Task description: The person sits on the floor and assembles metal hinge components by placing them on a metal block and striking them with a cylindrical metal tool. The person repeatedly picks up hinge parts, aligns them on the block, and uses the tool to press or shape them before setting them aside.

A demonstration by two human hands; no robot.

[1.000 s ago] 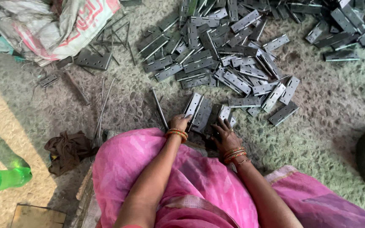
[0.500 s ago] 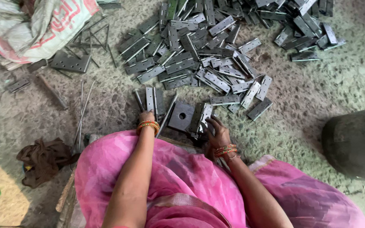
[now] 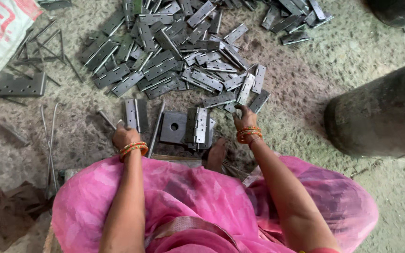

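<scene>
While the hinge pile sprawls ahead, the left hand pinches a hinge by the square plate, right hand fingertips closing on another; sharp edges might nick them

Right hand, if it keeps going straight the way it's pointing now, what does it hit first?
Most likely the grey hinge at the near edge of the hinge pile; the right hand already reaches its lower end, though contact is unclear.
</scene>
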